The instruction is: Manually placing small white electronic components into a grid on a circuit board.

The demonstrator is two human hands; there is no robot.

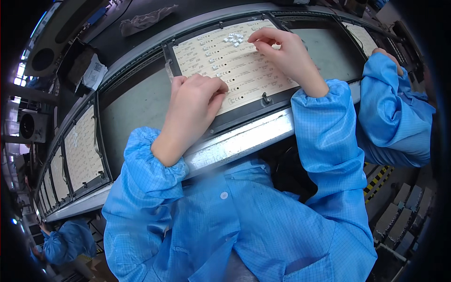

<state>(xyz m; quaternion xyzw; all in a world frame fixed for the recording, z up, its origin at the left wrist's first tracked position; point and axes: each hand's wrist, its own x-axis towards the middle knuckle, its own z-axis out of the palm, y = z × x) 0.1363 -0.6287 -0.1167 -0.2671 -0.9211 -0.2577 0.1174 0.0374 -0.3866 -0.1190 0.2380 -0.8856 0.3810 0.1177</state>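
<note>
A pale panel of printed circuit strips (249,70) lies in a black frame in front of me. Small white block-like parts (234,39) are heaped near its far edge, and more sit along a column of the strips. My left hand (195,101) rests over the panel's near left side, its fingers curled and thumb bent in close to the index finger. Just right of the heap, my right hand (289,56) hovers with thumb and index finger drawn together. Whatever either fingertip pinch holds is too small or hidden to make out.
Along the near side runs a metal rail (239,145). More framed panels (83,145) stand on the line to the left, another (361,37) to the right. A co-worker's blue sleeve (387,94) is close at my right. Behind the line lies a crumpled cloth (146,19).
</note>
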